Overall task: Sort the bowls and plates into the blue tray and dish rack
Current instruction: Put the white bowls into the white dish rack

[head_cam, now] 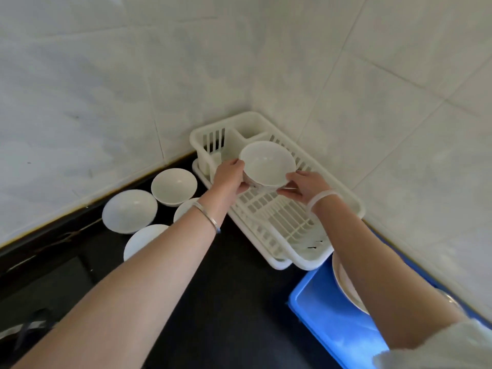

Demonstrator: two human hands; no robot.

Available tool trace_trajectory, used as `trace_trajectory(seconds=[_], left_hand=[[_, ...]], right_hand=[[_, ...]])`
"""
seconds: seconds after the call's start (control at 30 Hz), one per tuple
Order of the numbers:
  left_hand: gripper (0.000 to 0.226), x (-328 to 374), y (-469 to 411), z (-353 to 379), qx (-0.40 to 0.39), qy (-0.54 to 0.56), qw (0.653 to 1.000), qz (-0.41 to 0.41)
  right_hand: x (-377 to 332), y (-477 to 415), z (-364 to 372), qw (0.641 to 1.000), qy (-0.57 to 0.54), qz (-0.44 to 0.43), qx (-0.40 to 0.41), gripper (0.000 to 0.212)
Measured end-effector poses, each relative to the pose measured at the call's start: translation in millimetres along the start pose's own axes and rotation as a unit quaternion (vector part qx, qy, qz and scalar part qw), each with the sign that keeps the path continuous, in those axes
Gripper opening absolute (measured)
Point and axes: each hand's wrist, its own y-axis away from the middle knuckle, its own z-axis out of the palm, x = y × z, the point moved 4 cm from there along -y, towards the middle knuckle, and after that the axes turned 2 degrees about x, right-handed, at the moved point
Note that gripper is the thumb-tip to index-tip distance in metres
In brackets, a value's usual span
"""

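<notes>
Both my hands hold a white bowl (267, 163) above the far part of the white dish rack (282, 222). My left hand (229, 177) grips its left side and my right hand (303, 186) grips its right side near the base. On the black counter to the left sit a bowl (174, 186), a plate (129, 211), a second plate (142, 239) and another bowl (183, 210) partly hidden by my left arm. The blue tray (327, 323) lies at the lower right with a plate (346, 286) in it, mostly covered by my right arm.
The rack stands in a corner of tiled walls (372, 102), with a cutlery compartment (213, 145) at its far end. Black counter (239, 302) stretches between the rack, the tray and the loose dishes.
</notes>
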Motion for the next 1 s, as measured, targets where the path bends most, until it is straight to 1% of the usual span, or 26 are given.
trace_trajectory(seconds=[0.1, 0.23, 0.33, 0.37, 0.47, 0.53, 0.73, 1.0], left_hand=[[0.033, -5.7, -27.0, 17.9, -0.014, 0.002, 0.999, -0.041], [0.037, -19.3, -55.1, 33.4, -0.031, -0.011, 0.998, -0.060], [0.036, -25.6, -70.8, 38.0, -0.022, -0.011, 0.996, -0.084], [0.036, -27.0, -74.6, 38.9, -0.019, -0.010, 0.996, -0.091], [0.038, -30.3, -84.7, 40.9, -0.023, -0.002, 0.994, -0.103], [0.038, -33.0, -90.3, 41.6, -0.023, 0.000, 0.994, -0.110], [0.036, -32.3, -101.3, 42.6, -0.012, -0.014, 0.995, -0.096], [0.037, -34.1, -109.6, 39.6, -0.001, -0.005, 0.996, -0.094]], right_hand=[[5.5, -27.6, -3.5, 1.000, 0.007, 0.023, 0.015, 0.027], [16.8, -55.5, -4.7, 0.998, 0.000, 0.045, 0.042, 0.032], [24.1, -70.0, -4.1, 0.997, -0.005, 0.054, 0.048, 0.020], [25.8, -74.8, -3.8, 0.997, -0.009, 0.054, 0.048, 0.020], [29.7, -89.3, -2.1, 0.997, -0.006, 0.051, 0.053, 0.030], [32.5, -98.2, -1.2, 0.997, -0.003, 0.051, 0.059, 0.031], [34.8, -114.0, 1.7, 0.997, -0.002, 0.027, 0.068, 0.026], [37.1, -122.4, 8.6, 0.996, -0.021, -0.008, 0.082, 0.031]])
